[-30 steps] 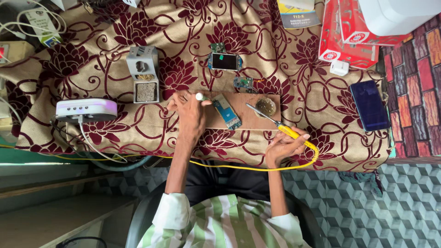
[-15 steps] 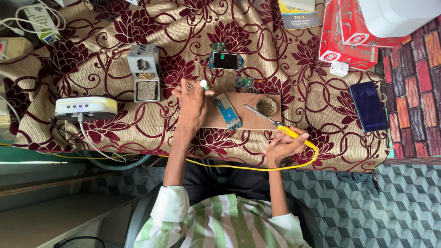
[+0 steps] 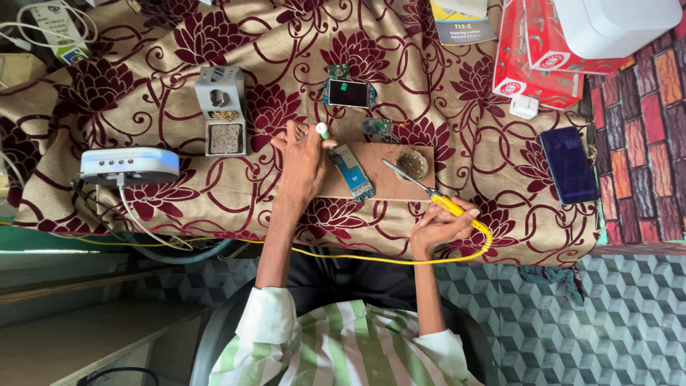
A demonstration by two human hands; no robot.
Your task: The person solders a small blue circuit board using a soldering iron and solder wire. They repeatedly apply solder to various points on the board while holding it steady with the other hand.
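The left hand (image 3: 304, 161) lies at the frame's centre, forearm stretched straight up from the striped sleeve, fingers closed around a small white-and-green tube (image 3: 322, 131) whose tip pokes out above the knuckles. Just right of it a blue circuit board (image 3: 352, 172) rests on a wooden board (image 3: 389, 187) on the cloth-covered surface (image 3: 179, 193). The right hand (image 3: 439, 227), lower right of centre, is clamped on the yellow handle of a soldering iron (image 3: 429, 193) — its metal tip slants up-left toward a round tin (image 3: 413, 165). The hands are well apart.
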